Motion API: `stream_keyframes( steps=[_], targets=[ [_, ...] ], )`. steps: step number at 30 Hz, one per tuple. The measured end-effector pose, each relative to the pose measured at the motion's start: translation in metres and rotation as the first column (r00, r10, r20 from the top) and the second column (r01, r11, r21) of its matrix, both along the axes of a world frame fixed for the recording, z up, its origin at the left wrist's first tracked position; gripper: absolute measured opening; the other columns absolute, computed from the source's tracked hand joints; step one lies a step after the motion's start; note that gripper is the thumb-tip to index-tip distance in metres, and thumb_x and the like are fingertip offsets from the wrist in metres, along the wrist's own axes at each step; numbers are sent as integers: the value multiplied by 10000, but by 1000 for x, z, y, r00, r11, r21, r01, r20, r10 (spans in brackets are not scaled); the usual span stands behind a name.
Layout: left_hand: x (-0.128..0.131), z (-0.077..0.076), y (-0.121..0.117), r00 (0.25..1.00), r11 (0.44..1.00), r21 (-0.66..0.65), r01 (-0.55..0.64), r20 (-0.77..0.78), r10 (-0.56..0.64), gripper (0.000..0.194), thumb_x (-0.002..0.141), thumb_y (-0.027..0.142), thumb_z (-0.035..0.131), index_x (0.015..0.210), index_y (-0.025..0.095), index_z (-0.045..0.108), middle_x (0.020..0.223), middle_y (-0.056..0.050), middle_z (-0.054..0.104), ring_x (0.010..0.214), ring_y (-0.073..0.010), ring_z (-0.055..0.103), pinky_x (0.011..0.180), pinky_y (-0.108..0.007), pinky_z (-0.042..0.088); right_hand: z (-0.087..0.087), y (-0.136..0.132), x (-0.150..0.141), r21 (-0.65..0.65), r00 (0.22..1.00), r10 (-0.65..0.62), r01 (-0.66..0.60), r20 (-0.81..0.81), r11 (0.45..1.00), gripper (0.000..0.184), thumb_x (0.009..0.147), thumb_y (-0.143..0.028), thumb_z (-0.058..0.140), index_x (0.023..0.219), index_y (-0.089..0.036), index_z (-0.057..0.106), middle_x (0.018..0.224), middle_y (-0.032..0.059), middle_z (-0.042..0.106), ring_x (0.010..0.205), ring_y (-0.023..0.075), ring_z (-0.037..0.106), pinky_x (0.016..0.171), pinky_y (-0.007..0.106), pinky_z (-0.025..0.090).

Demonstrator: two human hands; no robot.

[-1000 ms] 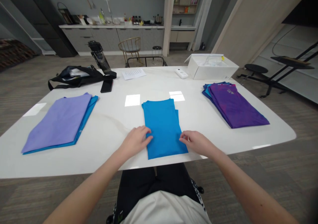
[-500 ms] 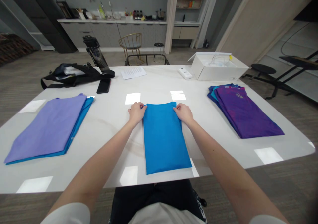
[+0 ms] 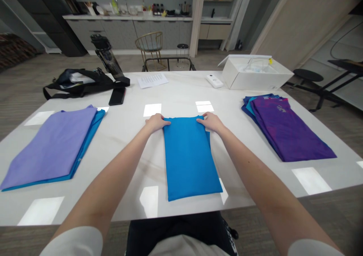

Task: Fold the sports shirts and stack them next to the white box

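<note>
A blue shirt (image 3: 188, 157), folded into a narrow rectangle, lies in front of me on the white table (image 3: 130, 135). My left hand (image 3: 156, 123) pinches its far left corner, thumb on top and fingers underneath. At the far right corner my right hand (image 3: 211, 121) grips the cloth in the same way. A small edge of blue cloth shows beneath the right side. To the left lies a folded lavender shirt (image 3: 53, 146) on top of another blue one (image 3: 87, 142). On the right is a stack of folded shirts, a purple one (image 3: 295, 131) uppermost.
A black bag (image 3: 82, 83), a dark bottle (image 3: 106, 55) and a phone (image 3: 117, 96) sit at the back left. Behind the blue shirt are a printed sheet (image 3: 153, 80), a small white device (image 3: 214, 81) and an open white box (image 3: 255, 74).
Both thumbs now lie further over the top of the blue shirt's far corners, and its far edge looks slightly lifted. The camera view has shifted a little.
</note>
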State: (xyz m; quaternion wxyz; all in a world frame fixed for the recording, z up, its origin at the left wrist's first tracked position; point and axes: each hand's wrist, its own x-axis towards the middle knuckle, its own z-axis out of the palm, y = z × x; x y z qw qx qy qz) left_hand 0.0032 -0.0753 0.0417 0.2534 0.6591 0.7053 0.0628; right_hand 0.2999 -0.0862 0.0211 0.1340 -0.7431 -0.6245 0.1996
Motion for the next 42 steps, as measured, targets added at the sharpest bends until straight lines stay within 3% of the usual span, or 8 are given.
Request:
stream_keyframes(
  steps=[6,10,15,19,24,33,37,42],
  targets=[
    [9,10,21,988,986,-89,139,-55,-144,283,636,440,840,699,211,686,690,-75,715,789,-301,707,730,-382,514,24,22,-1,-260,982,186,-171,32,950,265,802,-419,787,782,-163,725,813,71,736,733,207,662,598,280,439],
    [19,19,13,980,989,-34,146,-128,-150,176,683,349,796,759,214,714,870,-95,769,967,-340,706,911,-467,480,33,14,-5,-139,957,262,-245,123,959,193,819,-386,768,832,-195,748,866,59,750,823,210,673,655,265,449],
    [19,40,-13,975,974,148,173,-166,-148,241,869,368,618,1039,237,726,1163,-125,751,1181,-372,629,1017,-534,396,56,-17,0,48,960,213,-225,184,973,252,930,-434,651,908,-190,711,980,112,738,902,247,661,705,298,444],
    [25,77,-39,978,914,365,179,-166,-125,303,953,356,500,1144,218,691,1120,-147,745,1132,-368,634,997,-520,382,98,-54,7,257,969,129,-183,212,949,256,984,-432,569,929,-196,651,1043,132,709,936,270,647,744,332,439],
    [49,149,-82,977,766,610,202,-182,-113,267,986,340,462,1105,226,672,1045,-154,721,1126,-377,600,974,-512,365,161,-110,24,481,982,29,-117,186,869,242,1010,-422,523,909,-217,602,1033,114,687,965,277,622,771,341,429],
    [112,262,-158,960,548,805,229,-95,-262,221,1002,342,468,1107,248,638,1047,-97,693,1113,-334,577,1005,-469,332,263,-211,95,803,985,-107,-44,134,594,199,1000,-394,538,904,-226,585,989,82,658,922,255,592,791,342,423],
    [159,283,-184,920,484,835,260,-62,-387,219,994,350,497,1115,237,641,1042,-82,688,1106,-314,582,1010,-446,335,289,-249,142,869,973,-193,-14,125,494,173,995,-375,546,929,-223,593,972,76,639,906,255,584,802,359,433],
    [227,266,-197,817,486,825,289,52,-574,187,959,314,548,1060,218,673,956,-45,703,984,-266,622,937,-387,397,279,-282,203,889,955,-279,39,101,457,148,974,-352,571,929,-217,607,955,73,633,884,247,575,795,364,445]
  ],
)
